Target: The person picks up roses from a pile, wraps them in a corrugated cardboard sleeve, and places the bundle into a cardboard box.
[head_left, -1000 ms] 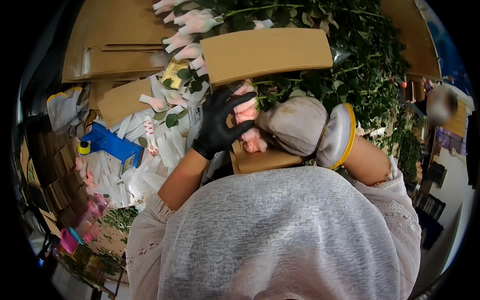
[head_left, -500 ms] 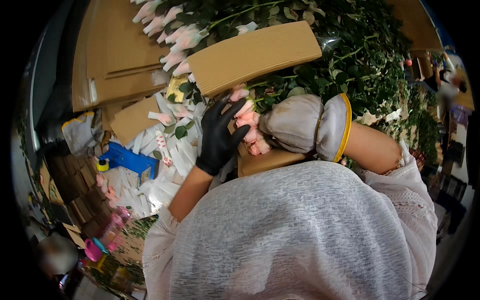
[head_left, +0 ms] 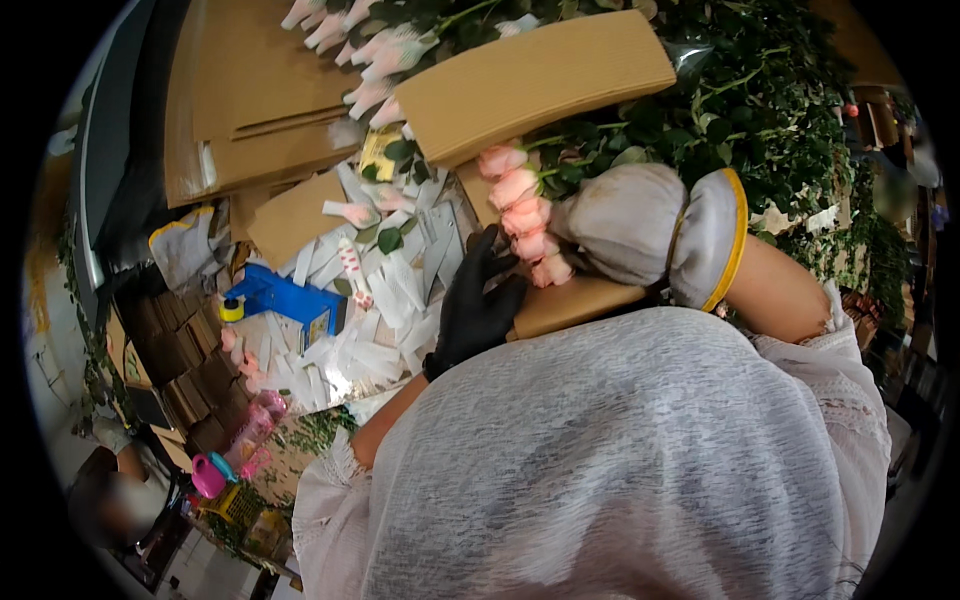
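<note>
Since a second ago, slid lower and leftward: left hand (head_left: 478,310) in its black glove, now off the blooms and down at the near edge of the cardboard sheet (head_left: 575,303), fingers apart and pressed flat, seemingly to steady the sheet against the body. Nearest, a pale knit top filling the lower view. Just beyond, right hand (head_left: 630,222) in a grey glove with a yellow cuff, fingers together and curled over the stems, clamped on the pink roses (head_left: 525,215), likely to keep the heads level. About five blooms countable in that row, lined up along the sheet beside the black glove. Farther left, a blue tool (head_left: 290,300) amid scattered white strips. Farther still, a second folded cardboard piece (head_left: 535,85) resting over green foliage (head_left: 770,120), and another row of pale rosebuds (head_left: 355,45) at the top edge, perhaps seven or so, not surely countable.
</note>
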The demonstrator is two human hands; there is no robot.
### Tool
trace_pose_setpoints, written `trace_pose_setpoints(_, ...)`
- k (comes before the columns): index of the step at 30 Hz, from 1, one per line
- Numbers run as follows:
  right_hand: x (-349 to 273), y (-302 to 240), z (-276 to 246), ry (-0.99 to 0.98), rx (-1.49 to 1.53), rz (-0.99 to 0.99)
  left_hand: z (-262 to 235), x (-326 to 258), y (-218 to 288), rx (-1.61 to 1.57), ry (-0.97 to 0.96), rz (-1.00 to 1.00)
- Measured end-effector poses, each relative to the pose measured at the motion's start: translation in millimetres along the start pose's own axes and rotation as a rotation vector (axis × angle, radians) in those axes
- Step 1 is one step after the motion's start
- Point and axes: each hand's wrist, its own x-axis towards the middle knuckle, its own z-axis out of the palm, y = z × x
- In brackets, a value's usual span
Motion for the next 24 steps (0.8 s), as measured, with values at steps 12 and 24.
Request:
trace_pose_setpoints(12, 3.3, -2.4, -2.7, -0.072, -0.025, 0.067, -1.5, 5.0, 15.5, -0.193, -0.003, -0.115)
trace_pose_setpoints(24, 4.9, -4.9, -9.0, -0.142, -0.159, 0.088, 4.7, 38.7, 14.6, 0.473, 0.124, 0.418)
